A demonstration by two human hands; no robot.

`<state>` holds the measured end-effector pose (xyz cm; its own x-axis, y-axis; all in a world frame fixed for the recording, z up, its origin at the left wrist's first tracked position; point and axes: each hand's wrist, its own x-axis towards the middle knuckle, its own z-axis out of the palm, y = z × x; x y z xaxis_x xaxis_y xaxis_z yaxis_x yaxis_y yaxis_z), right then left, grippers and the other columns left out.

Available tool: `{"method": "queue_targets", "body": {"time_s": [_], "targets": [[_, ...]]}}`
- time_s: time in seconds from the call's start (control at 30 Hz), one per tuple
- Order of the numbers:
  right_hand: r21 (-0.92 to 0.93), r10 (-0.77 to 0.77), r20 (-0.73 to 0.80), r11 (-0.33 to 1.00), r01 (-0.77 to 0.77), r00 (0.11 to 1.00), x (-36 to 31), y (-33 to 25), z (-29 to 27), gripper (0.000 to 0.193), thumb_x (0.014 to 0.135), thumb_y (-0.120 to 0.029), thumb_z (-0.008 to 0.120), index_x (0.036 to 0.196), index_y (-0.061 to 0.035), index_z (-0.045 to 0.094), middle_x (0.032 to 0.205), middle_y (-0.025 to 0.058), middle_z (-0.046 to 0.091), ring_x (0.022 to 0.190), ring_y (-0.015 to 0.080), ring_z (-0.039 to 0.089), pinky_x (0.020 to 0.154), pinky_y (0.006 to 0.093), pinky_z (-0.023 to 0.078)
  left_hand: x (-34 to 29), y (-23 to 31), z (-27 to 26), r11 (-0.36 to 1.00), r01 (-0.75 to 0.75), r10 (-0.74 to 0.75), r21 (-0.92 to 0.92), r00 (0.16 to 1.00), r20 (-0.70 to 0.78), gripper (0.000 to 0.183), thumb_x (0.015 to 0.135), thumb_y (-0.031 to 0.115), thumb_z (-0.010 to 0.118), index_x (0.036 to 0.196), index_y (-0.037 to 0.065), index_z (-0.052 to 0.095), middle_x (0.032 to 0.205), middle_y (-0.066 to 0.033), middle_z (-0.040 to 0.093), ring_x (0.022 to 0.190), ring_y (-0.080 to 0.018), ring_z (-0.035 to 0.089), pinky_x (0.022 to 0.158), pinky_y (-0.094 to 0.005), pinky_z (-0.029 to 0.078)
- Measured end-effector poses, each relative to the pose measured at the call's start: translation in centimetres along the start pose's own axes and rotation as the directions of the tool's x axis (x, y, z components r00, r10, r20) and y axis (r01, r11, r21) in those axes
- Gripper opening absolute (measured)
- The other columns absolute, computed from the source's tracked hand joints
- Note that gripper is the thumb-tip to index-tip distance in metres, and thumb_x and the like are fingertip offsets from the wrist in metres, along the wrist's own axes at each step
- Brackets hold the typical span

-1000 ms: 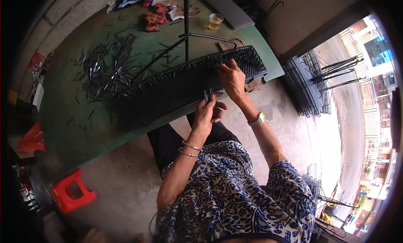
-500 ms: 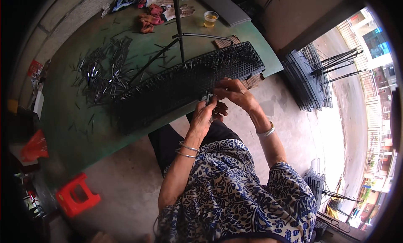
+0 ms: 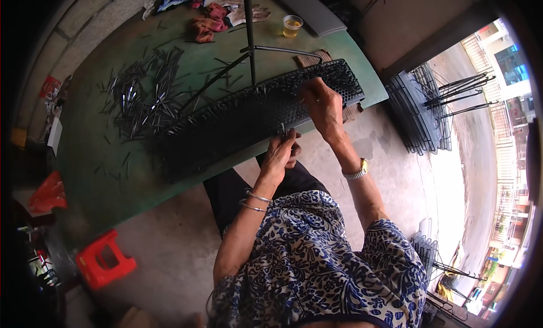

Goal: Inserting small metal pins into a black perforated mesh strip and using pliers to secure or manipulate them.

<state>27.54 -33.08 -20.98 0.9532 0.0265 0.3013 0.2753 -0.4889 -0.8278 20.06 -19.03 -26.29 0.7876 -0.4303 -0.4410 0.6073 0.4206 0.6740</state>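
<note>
A long black perforated mesh rack (image 3: 339, 86) lies across the green table, with many short dark pieces standing along its far side. My left hand (image 3: 277, 155) is just off the rack's front edge, closed around a few thin rod-like pieces (image 3: 283, 127) whose tips show above the fingers. Over the right half of the mesh, my right hand (image 3: 325, 107) is pinched with its fingertips down at the holes. What it holds is too small and dark to make out. A heap of loose thin dark rods (image 3: 147, 96) lies on the table left of the rack.
A black metal upright (image 3: 249, 33) with slanting braces rises behind the rack. Beyond it sit a cup of yellow liquid (image 3: 292, 26), red and white gloves (image 3: 212, 23) and a grey panel (image 3: 308, 10). Stacked wire racks (image 3: 416, 110) stand right; a red stool (image 3: 106, 260) stands lower left.
My right hand has moved from beside my left hand up and away over the mesh. The left hand stays near the front edge. The whole view has shifted slightly.
</note>
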Motion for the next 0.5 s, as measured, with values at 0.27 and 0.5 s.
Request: {"method": "queue_targets", "body": {"time_s": [0.27,0.5], "targets": [[-0.109,-0.208,-0.161,0.975,0.192,0.965,1.7,3.8,4.3,0.01,0.085,-0.003,0.061,0.095,-0.001,0.06,0.08,0.0138,0.064,0.069,0.0255,0.065,0.062,0.0317,0.05,0.2,-0.5,1.5,0.977,-0.028,0.002,-0.211,0.992,-0.124,0.015,0.092,0.02,0.058,0.099,0.006,0.058,0.076,-0.0039,0.057,0.061,-0.0075,0.05,0.049,-0.0222,0.038],[-0.463,-0.217,-0.019,0.867,0.184,0.976,1.7,2.4,4.7,0.012,0.085,-0.009,0.062,0.096,-0.0061,0.064,0.086,0.0129,0.06,0.075,0.0323,0.062,0.062,0.0378,0.049,-0.4,-0.4,0.5,0.951,-0.114,0.101,-0.288,0.993,-0.061,0.02,0.096,0.021,0.055,0.105,0.004,0.06,0.073,-0.0013,0.054,0.058,-0.0047,0.042,0.051,-0.0205,0.034]]}}
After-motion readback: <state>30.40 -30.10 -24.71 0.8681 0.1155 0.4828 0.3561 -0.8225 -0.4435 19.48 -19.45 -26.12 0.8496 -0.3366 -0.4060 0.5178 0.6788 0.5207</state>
